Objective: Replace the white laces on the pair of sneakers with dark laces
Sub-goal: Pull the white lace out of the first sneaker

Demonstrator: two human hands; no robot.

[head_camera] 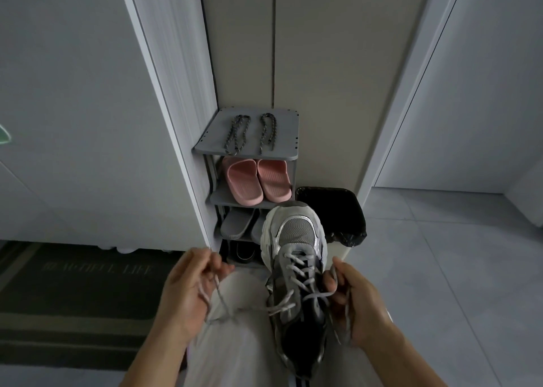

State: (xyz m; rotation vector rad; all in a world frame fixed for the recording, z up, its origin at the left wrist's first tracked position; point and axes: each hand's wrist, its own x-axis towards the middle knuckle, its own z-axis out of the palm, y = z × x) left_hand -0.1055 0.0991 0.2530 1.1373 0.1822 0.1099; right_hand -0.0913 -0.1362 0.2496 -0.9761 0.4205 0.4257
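Sneaker [296, 272] lies on my lap, toe pointing away from me toward the shoe rack [291, 128], heel toward me, long axis straight front-to-back. White lace [282, 306] is untied but threaded through every eyelet I can see, crossed up the tongue. Left hand [188, 292] is off to the sneaker's left, apart from it, fingers curled, pinching one loose lace end; that strand runs sideways from the top eyelets to it. Right hand [355, 301] is just beside the sneaker's right side, the nearer of the two, fingers curled round the other end, which dangles below the palm. My read: the step is unthreading. The top crossing sits between both hands, so the pull goes sideways, across the long axis, right hand best placed to pick at eyelets. Dark laces [235, 141], two, lie on the rack's top shelf beyond the sneaker's toe, well apart, untouched. Second sneaker not in view.
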